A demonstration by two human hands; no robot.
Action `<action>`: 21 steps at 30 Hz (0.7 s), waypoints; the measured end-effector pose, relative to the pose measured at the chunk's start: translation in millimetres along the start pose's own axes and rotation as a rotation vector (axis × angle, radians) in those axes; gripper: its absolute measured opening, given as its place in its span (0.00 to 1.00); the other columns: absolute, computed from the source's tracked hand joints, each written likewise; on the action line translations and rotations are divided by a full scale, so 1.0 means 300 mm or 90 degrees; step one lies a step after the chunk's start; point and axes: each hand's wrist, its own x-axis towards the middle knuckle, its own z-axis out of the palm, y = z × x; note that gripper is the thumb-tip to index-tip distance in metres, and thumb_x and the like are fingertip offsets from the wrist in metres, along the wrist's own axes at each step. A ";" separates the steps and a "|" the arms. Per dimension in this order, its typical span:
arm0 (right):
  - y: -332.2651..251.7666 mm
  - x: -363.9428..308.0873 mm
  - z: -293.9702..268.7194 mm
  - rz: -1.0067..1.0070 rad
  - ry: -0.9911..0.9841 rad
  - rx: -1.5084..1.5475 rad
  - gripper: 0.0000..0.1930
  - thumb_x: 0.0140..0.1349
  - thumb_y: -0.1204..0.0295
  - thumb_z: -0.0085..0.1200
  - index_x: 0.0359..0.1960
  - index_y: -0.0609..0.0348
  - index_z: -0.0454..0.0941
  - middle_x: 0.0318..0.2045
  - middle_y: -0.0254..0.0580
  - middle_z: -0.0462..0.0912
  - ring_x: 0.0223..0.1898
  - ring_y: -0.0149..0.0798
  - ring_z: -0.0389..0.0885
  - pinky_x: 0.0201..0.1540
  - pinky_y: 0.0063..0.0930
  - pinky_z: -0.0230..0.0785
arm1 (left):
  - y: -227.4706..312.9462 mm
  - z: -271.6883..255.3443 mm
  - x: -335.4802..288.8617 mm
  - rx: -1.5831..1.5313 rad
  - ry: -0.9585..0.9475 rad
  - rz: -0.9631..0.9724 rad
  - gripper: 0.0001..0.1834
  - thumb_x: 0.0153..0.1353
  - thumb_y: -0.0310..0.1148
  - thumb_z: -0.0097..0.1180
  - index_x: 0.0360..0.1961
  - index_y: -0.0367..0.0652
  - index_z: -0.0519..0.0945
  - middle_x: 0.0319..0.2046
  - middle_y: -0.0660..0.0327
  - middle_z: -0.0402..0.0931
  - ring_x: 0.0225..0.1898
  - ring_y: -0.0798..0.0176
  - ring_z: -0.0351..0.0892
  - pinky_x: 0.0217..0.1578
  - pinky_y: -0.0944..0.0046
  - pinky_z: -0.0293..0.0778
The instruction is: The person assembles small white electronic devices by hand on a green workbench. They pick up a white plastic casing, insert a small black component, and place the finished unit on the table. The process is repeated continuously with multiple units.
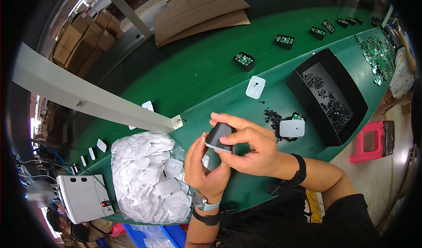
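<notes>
Between my two hands is a small black plastic housing (218, 133) with a pale cover along its lower side. My left hand (203, 166) is closed on its lower left end, fingers against the cover. My right hand (251, 148) grips it from the right, with fingers along its top and side. To the right, another housing with a white cover plate (292, 128) lies beside a pile of small black parts (273, 119). A white cover plate (255, 87) with a dark piece on it lies beyond my hands.
A clear bag of white covers (147, 173) lies left. A black box (327, 96) of small black parts stands right, near a heap of green circuit boards (377, 54). Black housings with boards (244, 61) line the green belt. A metal post (94, 90) crosses the left side.
</notes>
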 end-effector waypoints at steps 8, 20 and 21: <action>0.005 -0.004 0.003 -0.073 0.006 -0.063 0.19 0.51 0.79 0.74 0.42 0.58 0.77 0.57 0.66 0.81 0.50 0.57 0.88 0.46 0.38 0.85 | -0.003 -0.008 -0.007 -0.011 0.006 0.038 0.31 0.47 0.23 0.76 0.54 0.31 0.80 0.48 0.44 0.84 0.47 0.47 0.87 0.48 0.56 0.84; -0.009 0.004 -0.018 -0.147 -0.028 -0.078 0.25 0.48 0.76 0.76 0.48 0.52 0.76 0.55 0.67 0.81 0.45 0.57 0.89 0.41 0.37 0.85 | 0.011 -0.026 -0.009 0.027 0.011 0.125 0.31 0.50 0.24 0.77 0.56 0.30 0.78 0.48 0.43 0.81 0.48 0.47 0.86 0.48 0.54 0.85; -0.010 0.004 -0.022 -0.152 -0.036 -0.074 0.26 0.49 0.76 0.76 0.48 0.51 0.76 0.55 0.67 0.81 0.45 0.57 0.89 0.41 0.38 0.85 | 0.015 -0.027 -0.009 0.028 0.010 0.129 0.31 0.51 0.26 0.76 0.57 0.31 0.78 0.48 0.43 0.81 0.48 0.46 0.86 0.49 0.53 0.86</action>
